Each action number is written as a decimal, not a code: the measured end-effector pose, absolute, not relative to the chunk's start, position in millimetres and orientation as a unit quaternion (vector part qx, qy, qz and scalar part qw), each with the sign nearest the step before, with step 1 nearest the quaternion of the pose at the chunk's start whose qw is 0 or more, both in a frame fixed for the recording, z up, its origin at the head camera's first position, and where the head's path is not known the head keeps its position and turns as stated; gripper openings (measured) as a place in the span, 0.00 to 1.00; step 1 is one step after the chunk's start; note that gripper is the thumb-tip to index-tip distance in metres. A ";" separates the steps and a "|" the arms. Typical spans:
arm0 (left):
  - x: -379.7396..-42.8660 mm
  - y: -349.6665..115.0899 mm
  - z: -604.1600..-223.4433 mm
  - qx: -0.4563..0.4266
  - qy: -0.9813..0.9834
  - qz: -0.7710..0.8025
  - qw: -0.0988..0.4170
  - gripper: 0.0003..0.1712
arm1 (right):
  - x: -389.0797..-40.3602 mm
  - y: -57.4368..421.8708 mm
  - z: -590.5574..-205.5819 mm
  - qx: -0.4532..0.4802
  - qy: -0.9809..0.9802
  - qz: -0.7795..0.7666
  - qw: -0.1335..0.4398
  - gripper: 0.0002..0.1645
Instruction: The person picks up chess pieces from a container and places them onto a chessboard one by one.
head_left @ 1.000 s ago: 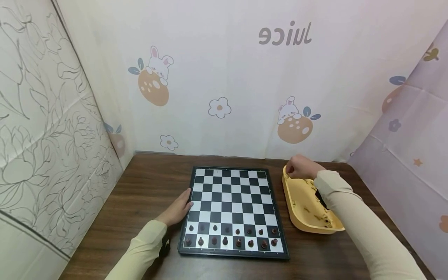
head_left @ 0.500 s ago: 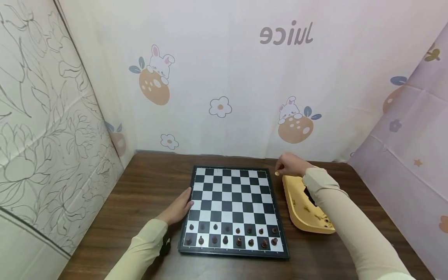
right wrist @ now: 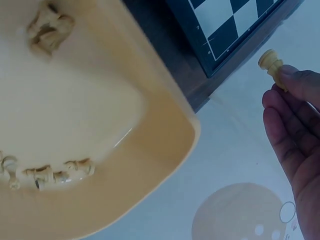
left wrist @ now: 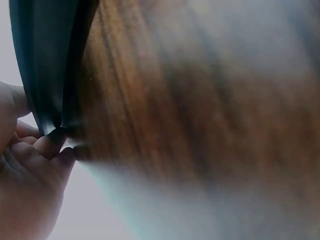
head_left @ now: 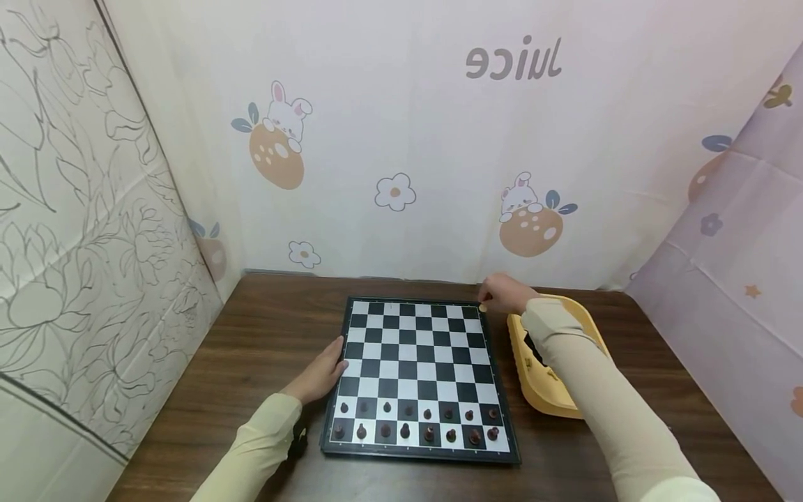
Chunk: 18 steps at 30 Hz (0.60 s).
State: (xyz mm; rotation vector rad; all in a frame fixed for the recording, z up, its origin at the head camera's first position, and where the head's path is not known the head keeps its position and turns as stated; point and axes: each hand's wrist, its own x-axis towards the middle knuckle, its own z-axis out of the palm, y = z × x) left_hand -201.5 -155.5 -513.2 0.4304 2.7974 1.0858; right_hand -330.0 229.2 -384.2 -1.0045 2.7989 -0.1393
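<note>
A black-and-white chessboard (head_left: 406,355) lies on the brown table, with two rows of dark red chess pieces (head_left: 404,431) at its near end. My left hand (head_left: 318,373) rests against the board's left edge, thumb over the rim. In the left wrist view, the fingertips of that hand (left wrist: 35,160) meet the dark side of the board. Between thumb and fingers, my right hand (head_left: 504,293) pinches a cream chess piece (right wrist: 271,65) at the far right corner of the board. The wide base of this piece faces away from the hand.
A yellow tray (head_left: 541,403) stands right of the board, partly under the right forearm. Several cream chess pieces (right wrist: 45,175) lie inside it. Patterned curtains (head_left: 401,139) hang behind and at both sides of the table (head_left: 263,307).
My right hand has left the yellow tray and moved left to the board's far corner, with a cream chess piece now showing in its fingers. The left hand has stayed put.
</note>
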 end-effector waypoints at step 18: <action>-200.6 -154.0 -510.4 0.142 0.922 0.356 0.050 0.33 | -344.1 204.8 -391.7 -0.291 0.951 -0.056 0.084 0.03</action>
